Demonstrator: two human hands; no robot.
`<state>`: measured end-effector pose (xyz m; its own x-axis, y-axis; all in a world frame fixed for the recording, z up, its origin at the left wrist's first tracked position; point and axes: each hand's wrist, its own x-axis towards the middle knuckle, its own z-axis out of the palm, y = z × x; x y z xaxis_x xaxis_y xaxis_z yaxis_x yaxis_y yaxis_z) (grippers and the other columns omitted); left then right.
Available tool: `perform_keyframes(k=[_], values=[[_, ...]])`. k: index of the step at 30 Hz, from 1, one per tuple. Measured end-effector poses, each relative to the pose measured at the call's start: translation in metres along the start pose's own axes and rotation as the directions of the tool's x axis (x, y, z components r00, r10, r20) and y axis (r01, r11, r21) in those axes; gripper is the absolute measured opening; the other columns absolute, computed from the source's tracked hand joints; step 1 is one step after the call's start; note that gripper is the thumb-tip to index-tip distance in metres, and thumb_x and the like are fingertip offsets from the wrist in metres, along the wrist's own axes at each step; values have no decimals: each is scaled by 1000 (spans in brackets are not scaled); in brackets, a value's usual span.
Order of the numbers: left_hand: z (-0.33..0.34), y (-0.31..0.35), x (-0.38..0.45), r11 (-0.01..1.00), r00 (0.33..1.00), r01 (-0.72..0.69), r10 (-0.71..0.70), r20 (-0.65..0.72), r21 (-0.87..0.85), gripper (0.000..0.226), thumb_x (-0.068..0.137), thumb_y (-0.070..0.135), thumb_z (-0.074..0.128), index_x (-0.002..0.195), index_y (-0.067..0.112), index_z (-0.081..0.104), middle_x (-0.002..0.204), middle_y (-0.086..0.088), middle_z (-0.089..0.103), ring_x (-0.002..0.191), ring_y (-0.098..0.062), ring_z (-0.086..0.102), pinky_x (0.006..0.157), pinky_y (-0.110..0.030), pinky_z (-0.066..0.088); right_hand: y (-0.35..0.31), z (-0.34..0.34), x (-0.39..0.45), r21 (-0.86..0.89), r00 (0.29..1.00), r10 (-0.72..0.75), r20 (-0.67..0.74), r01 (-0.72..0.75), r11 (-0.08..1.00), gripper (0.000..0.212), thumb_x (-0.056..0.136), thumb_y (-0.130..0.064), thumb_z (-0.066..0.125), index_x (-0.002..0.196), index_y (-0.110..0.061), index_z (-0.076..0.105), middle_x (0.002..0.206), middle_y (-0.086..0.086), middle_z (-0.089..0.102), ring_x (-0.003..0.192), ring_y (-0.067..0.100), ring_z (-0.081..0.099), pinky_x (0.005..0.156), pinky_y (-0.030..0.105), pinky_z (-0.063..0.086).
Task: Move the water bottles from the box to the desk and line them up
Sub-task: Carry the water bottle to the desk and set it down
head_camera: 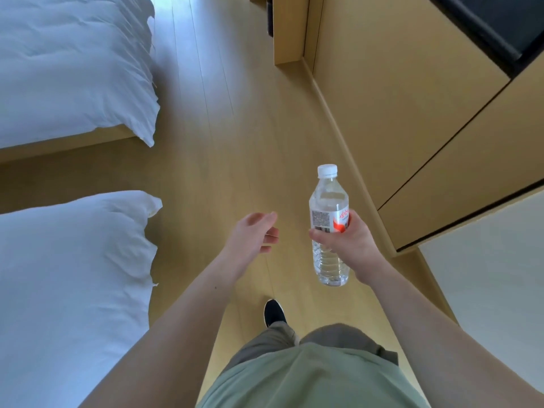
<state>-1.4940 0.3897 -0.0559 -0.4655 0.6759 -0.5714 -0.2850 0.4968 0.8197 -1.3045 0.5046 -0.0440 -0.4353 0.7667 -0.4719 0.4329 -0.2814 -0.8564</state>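
Observation:
A clear plastic water bottle point(327, 198) with a white cap and a red-and-white label stands upright in the air over the wooden floor. My right hand point(344, 240) grips it round the label, fingers curled about its middle. My left hand point(256, 232) hovers a little to the left of the bottle, apart from it, with relaxed fingers and nothing in it. No box is in view.
Two beds with white duvets point(67, 272) line the left side. A wooden cabinet wall point(397, 83) runs along the right, with a pale surface point(494, 260) at the lower right. A wooden floor aisle point(223, 142) lies between. My black shoe point(274, 312) is on it.

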Motion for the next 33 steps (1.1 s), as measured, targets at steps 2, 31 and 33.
perform_keyframes(k=[2,31,33], values=[[-6,16,23,1000,1000,-12,12,2,8,28,94,50,64,108,25,69,88,1,77,88,-18,77,87,-41,61,-14,3,22,-7,1000,-2,-5,2,1000,51,68,-34,91,107,-32,58,93,-11,72,72,-4,69,63,21,50],[-3,268,358,998,976,15,-26,-215,-55,28,99,47,63,112,23,69,95,-3,77,84,-14,76,81,-35,61,-237,-8,439,-42,973,-77,217,88,995,52,54,-48,89,96,-34,61,83,-22,72,71,-3,70,59,17,49],[-5,280,376,998,975,21,-33,-222,-54,27,99,47,63,112,24,69,95,-3,78,85,-14,76,79,-34,61,-246,-10,458,-40,973,-70,222,81,996,51,57,-45,90,97,-34,61,84,-22,72,72,-3,70,62,21,50]])
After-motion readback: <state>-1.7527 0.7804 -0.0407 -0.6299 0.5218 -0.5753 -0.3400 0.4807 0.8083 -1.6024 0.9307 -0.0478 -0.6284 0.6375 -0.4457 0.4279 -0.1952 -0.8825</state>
